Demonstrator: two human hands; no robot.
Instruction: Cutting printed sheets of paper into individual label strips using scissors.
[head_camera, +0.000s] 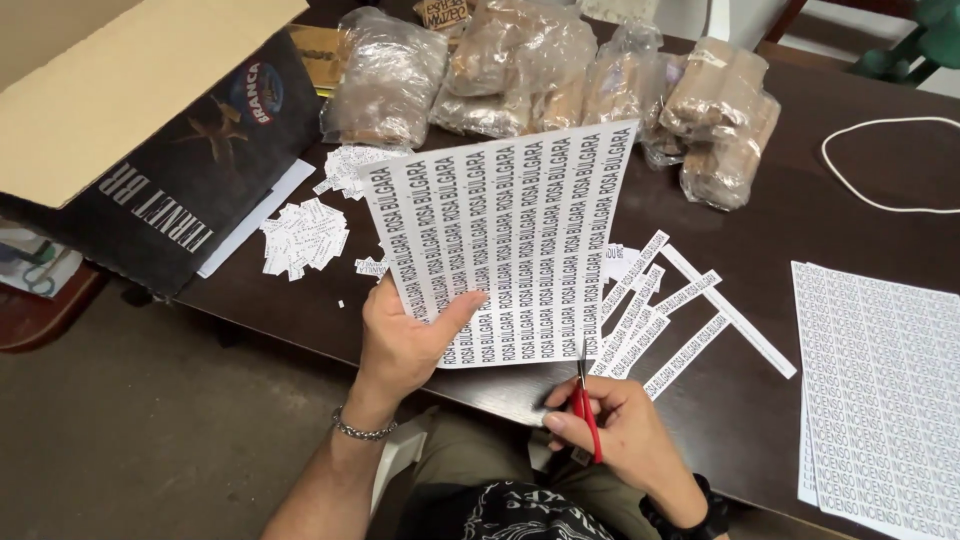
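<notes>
Scissors (586, 408) with red handles sit in your right hand (625, 440), fingers closed through and around the grips, the thin blades pointing up at the bottom edge of a printed label sheet (510, 240). Your left hand (405, 340) is clamped on that sheet's lower left corner, thumb pressed across the front and fingers behind, holding it tilted up above the near edge of the dark counter (860, 230). A metal chain bracelet (362, 430) circles your left wrist and a black wristband (690, 512) your right. Just right of the sheet, several cut label strips (660, 310) lie fanned on the counter, one long strip crossing them. Beyond the sheet's left side rest small heaps of cut single labels (305, 235). At the far edge stand clear plastic bags of brown sticks (540, 65), bunched together. A dark cardboard box (150, 130) with its flap open lies at the left end. More uncut label sheets (885, 390) are stacked at the right, and a white cord loop (890, 165) lies beyond them.
</notes>
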